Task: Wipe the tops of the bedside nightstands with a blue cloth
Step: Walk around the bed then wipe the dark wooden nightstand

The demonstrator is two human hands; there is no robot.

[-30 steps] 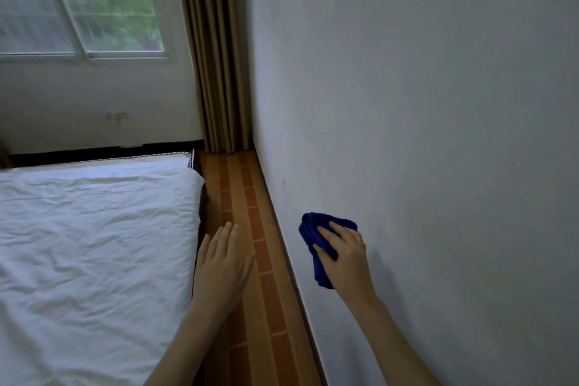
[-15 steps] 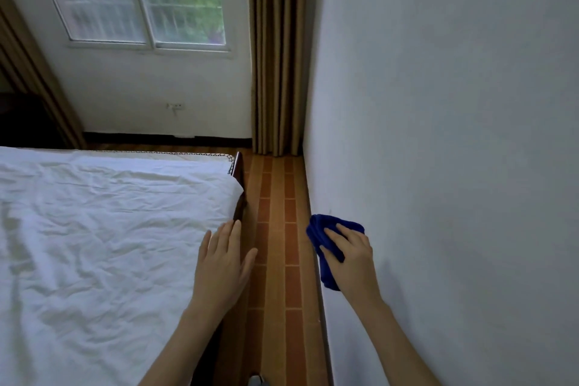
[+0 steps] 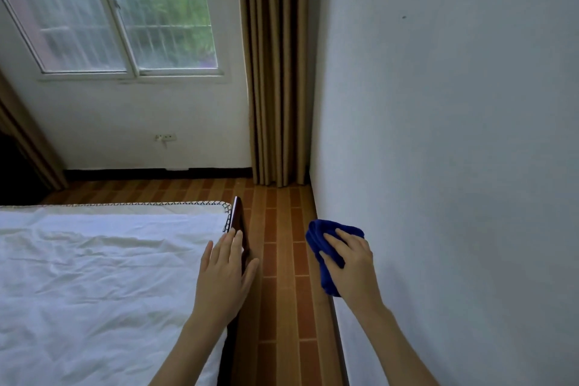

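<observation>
My right hand (image 3: pixel 351 263) grips a bunched blue cloth (image 3: pixel 326 247) in the air close to the white wall, above the strip of floor beside the bed. My left hand (image 3: pixel 224 273) is held out flat with straight fingers over the right edge of the bed, holding nothing. No nightstand is in view.
A bed with a white sheet (image 3: pixel 94 276) and a dark wooden side rail (image 3: pixel 238 219) fills the lower left. A narrow brown tiled floor strip (image 3: pixel 282 260) runs between bed and wall (image 3: pixel 454 166). Tan curtains (image 3: pixel 275 72) hang in the corner beside a window (image 3: pixel 125 9).
The view has swung and lifted, showing more of the window, the far wall and the foot of the bed. Both hands keep the same pose, the right still holding the cloth.
</observation>
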